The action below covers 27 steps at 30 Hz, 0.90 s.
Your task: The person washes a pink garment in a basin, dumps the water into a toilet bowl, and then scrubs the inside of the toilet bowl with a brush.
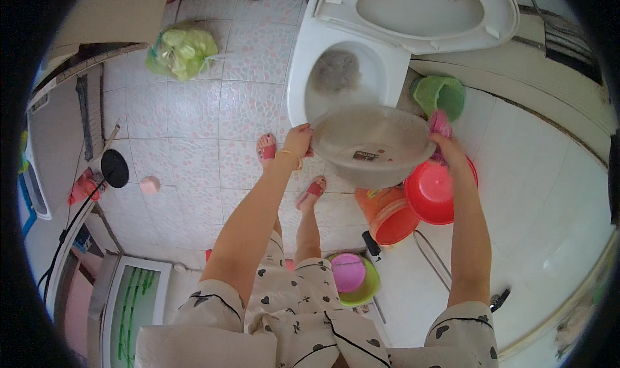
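Observation:
Between my hands is a translucent greyish plastic basin (342,139), tilted at the front of the white toilet (300,77). My left hand (297,141) is closed on the basin's left rim. At the opposite rim, my right hand (445,145) grips the basin together with a crumpled pink cloth (439,122). The toilet's lid and seat (504,19) are raised, and greyish water (336,71) shows in the bowl. Part of the bowl's front edge is hidden behind the basin.
Right of the toilet stands a green bucket (445,97). A red basin (429,190) and an orange bucket (394,223) sit below my right hand. Pink and lime basins (368,284) lie near my legs. A green plastic bag (184,51) rests on the tiled floor (248,110) at left.

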Each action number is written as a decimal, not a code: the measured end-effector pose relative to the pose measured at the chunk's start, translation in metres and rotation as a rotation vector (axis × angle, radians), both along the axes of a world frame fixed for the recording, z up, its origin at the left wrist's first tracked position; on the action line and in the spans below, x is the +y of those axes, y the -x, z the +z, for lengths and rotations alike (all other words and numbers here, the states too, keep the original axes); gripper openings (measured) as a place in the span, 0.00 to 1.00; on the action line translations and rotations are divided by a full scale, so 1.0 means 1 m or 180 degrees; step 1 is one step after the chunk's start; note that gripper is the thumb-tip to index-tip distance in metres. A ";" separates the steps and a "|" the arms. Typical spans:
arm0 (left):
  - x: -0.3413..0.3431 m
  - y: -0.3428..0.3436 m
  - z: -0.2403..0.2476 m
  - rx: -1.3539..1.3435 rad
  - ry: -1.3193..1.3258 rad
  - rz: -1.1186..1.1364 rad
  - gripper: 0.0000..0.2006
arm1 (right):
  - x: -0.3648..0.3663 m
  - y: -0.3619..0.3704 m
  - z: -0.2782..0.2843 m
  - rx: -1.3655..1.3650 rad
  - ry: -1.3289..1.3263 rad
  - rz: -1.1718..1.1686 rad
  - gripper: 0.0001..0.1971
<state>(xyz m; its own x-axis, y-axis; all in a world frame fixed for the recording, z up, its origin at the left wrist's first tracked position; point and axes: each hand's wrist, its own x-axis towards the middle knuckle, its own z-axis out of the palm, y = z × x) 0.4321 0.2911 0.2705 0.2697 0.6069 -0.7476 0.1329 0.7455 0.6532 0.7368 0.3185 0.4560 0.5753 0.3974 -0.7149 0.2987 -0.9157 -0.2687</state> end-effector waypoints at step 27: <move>0.005 -0.007 0.014 -0.0659 0.2265 0.0619 0.09 | 0.020 -0.002 0.021 0.0269 -0.0223 -0.0117 0.19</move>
<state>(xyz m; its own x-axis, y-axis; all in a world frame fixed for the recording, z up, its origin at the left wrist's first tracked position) 0.4389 0.2964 0.2850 0.3843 0.0489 -0.9219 -0.1166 0.9932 0.0041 0.7385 0.3381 0.4768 0.5293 0.4278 -0.7327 0.2390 -0.9038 -0.3551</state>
